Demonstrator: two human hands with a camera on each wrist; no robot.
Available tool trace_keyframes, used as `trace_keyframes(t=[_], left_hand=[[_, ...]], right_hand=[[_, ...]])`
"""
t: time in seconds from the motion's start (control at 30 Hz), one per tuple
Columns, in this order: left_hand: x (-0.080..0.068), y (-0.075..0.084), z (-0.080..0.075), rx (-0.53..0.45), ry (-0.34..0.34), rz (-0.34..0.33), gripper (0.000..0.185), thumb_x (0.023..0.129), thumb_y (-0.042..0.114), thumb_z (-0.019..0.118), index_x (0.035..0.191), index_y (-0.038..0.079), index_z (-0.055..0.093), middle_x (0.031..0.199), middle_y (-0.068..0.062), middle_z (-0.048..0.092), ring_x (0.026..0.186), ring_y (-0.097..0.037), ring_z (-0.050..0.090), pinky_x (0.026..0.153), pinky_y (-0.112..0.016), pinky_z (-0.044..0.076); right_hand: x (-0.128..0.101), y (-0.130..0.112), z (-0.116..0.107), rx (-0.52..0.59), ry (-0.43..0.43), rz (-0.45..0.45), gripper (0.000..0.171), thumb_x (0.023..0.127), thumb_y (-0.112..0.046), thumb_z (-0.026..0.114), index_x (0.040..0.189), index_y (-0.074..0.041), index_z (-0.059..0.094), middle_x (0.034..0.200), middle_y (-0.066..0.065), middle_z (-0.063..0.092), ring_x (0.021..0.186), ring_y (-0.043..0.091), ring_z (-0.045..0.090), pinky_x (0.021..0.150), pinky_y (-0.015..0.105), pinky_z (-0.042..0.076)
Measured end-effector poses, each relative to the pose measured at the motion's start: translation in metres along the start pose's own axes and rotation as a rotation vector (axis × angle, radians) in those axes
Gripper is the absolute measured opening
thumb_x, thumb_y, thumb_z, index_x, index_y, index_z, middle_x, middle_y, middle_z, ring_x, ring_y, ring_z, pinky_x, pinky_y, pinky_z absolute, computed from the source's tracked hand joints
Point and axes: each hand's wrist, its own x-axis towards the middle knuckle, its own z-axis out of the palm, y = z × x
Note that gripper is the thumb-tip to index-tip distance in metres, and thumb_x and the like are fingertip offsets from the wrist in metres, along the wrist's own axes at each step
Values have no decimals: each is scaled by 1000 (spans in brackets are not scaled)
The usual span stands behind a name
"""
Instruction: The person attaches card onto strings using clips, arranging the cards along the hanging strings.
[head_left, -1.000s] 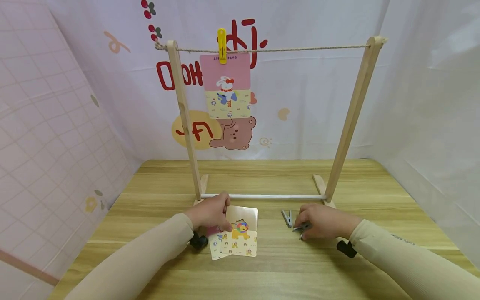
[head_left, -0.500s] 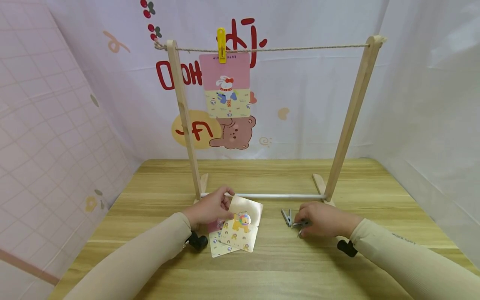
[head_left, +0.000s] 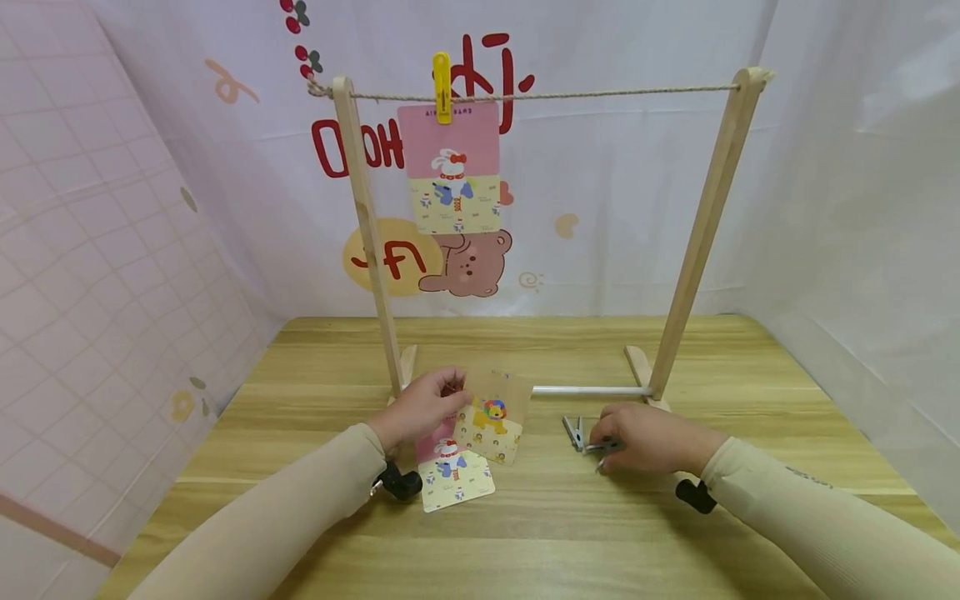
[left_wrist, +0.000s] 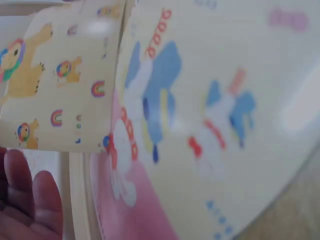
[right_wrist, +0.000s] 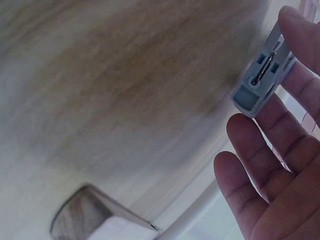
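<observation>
My left hand (head_left: 422, 410) pinches the left edge of a card with a lion (head_left: 491, 417), tilted up above the table. Beneath it, a pink and yellow rabbit card (head_left: 455, 482) lies on the wood and fills much of the left wrist view. My right hand (head_left: 651, 439) holds a grey clothespin (right_wrist: 262, 77) between thumb and fingers, close over the table. Just left of it lies another grey clothespin (head_left: 573, 433). From the rope (head_left: 600, 94) hangs a rabbit card (head_left: 453, 204), gripped at its top by a yellow clothespin (head_left: 442, 83).
Two wooden posts (head_left: 697, 242) carry the rope, with a white rod (head_left: 585, 391) joining them low down. The frame stands on the wooden table (head_left: 525, 550). A printed white cloth (head_left: 622, 217) hangs behind, and more cloth drapes both sides.
My left hand has lifted the lion card off the rabbit card and tilted it up, uncovering more of the rabbit card. The right hand has barely moved.
</observation>
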Motion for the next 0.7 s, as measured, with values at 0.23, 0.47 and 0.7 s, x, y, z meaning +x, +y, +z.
trace_keyframes(t=[0.23, 0.47, 0.7], left_hand=[[-1, 5, 4, -100, 72, 10, 11, 107, 19, 63, 104, 8, 61, 94, -2, 62, 88, -15, 59, 78, -30, 57], [-1, 12, 6, -85, 104, 83, 9, 106, 17, 64, 108, 9, 62, 95, -4, 61, 85, -17, 58, 73, -25, 55], [0, 18, 7, -12, 145, 125, 8, 106, 20, 65, 105, 12, 64, 96, -2, 62, 90, -19, 58, 76, -27, 51]], right_hand=[[2, 1, 2, -5, 64, -3, 20, 87, -21, 87, 105, -17, 78, 100, -9, 71, 91, 3, 65, 79, 29, 57], [3, -8, -4, 52, 203, 63, 14, 93, -13, 80, 104, -13, 71, 91, -11, 67, 82, 1, 60, 70, 26, 53], [5, -11, -7, 74, 267, 83, 34, 95, -10, 77, 128, -8, 68, 86, -14, 61, 72, -2, 52, 62, 21, 47]])
